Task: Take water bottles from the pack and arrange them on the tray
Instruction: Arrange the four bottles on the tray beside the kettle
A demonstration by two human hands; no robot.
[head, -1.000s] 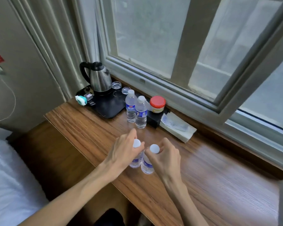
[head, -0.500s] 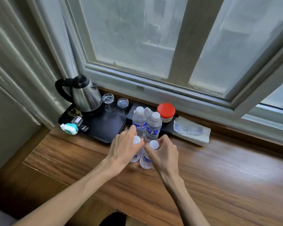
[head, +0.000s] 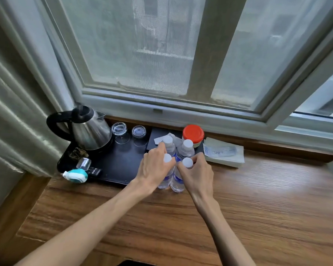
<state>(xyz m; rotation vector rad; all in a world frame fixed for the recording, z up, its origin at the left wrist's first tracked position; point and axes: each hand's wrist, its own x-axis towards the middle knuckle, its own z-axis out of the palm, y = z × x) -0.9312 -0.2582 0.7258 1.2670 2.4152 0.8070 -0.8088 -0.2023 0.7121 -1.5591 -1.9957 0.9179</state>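
Note:
My left hand [head: 154, 167] grips a clear water bottle [head: 165, 181] with a white cap and blue label. My right hand [head: 197, 174] holds a second such bottle [head: 177, 182] right beside it. Both bottles stand on the wooden table just right of the black tray [head: 115, 164]. Directly behind them stand two more bottles, one at the left [head: 168, 144] and one at the right [head: 186, 148], touching or nearly touching the held pair. No pack is in sight.
On the tray stand a steel kettle [head: 90, 129] and two upturned glasses [head: 120, 131]. A teal-white gadget [head: 75, 175] lies at its front left corner. A red-lidded jar [head: 193, 134] and a flat tissue pack [head: 223, 152] sit by the window sill.
Both hands have carried their bottles away from me across the table, up against the two standing bottles. The camera has moved closer to the window.

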